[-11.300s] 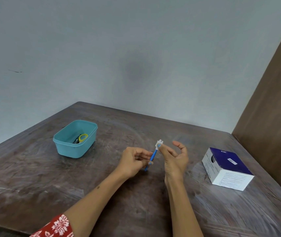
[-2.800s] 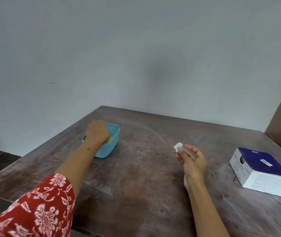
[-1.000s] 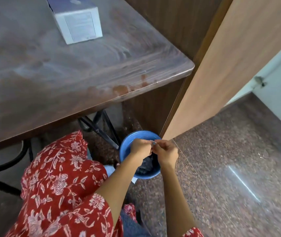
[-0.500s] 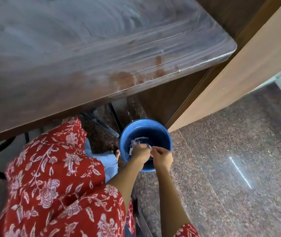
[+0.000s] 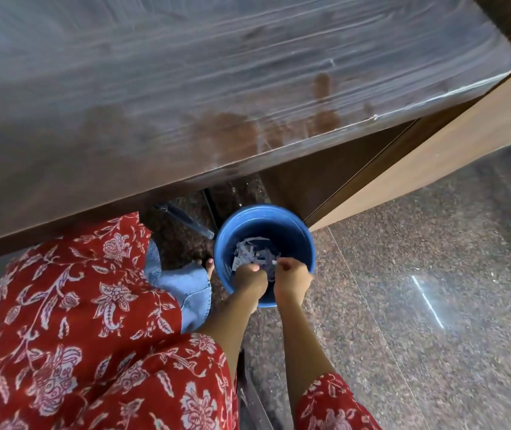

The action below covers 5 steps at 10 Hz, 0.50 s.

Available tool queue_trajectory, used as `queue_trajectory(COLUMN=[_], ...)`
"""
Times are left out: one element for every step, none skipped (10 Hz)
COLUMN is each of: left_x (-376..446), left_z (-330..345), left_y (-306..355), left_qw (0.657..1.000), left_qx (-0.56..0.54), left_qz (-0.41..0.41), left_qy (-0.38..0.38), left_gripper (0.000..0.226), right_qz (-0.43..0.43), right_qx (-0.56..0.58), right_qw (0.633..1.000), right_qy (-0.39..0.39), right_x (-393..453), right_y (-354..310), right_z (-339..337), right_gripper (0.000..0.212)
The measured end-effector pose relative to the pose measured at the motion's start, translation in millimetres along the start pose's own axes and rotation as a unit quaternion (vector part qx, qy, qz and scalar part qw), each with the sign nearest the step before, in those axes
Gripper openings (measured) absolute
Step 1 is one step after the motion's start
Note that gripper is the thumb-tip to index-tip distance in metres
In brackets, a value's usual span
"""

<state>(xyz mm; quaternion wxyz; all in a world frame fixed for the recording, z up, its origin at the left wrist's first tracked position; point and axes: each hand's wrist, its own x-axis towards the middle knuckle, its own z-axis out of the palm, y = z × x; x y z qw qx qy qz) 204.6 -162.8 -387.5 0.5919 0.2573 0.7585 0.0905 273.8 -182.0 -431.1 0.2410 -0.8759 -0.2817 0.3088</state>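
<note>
1 blue bin (image 5: 293,238); L hand (image 5: 249,277) curled, R hand (image 5: 293,274) pinches 1 white bit (image 5: 274,262).

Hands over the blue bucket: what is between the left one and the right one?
In the head view, a narrow gap parts the left hand from the right hand; through it only paper scraps inside the bucket show.

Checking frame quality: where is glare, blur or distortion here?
Head view: glare streak on the speckled stone floor, its grain smeared at right; pale sheen across the dark wooden tabletop; the round blue plastic bin looks sharp.
</note>
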Motion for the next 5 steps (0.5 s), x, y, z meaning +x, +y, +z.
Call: queue_trajectory(left_x=[1.3, 3.7, 5.6, 6.3, 2.4], left_z=[2.1, 4.2, 4.5, 5.1, 3.2], left_y=[-1.2, -2.9, -2.6, -4.0, -3.1], left_qw=[1.000, 0.999, 0.998, 0.998, 0.999], left_qx=[-0.009, -0.025, -0.045, -0.054, -0.038], left_qz=[-0.013, -0.023, -0.034, -0.036, -0.036], left_qy=[0.000, -0.003, -0.008, -0.007, -0.011], left_gripper=[0.035, 0.035, 0.038, 0.041, 0.041], right_qz=[-0.018, -0.017, -0.012, -0.013, 0.007], right_qx=[-0.039, -0.061, -0.062, -0.043, -0.022], right_qw=[0.999, 0.997, 0.997, 0.999, 1.000], right_qy=[-0.007, -0.035, -0.039, -0.029, -0.020], right_x=[3.9, 7.8, 12.7, 11.9, 7.8], right_y=[2.3, 5.1, 6.5, 7.6, 7.4], right_z=[3.1, 6.4, 9.2, 7.9, 1.8], right_gripper=[0.032, 0.030, 0.028, 0.028, 0.027])
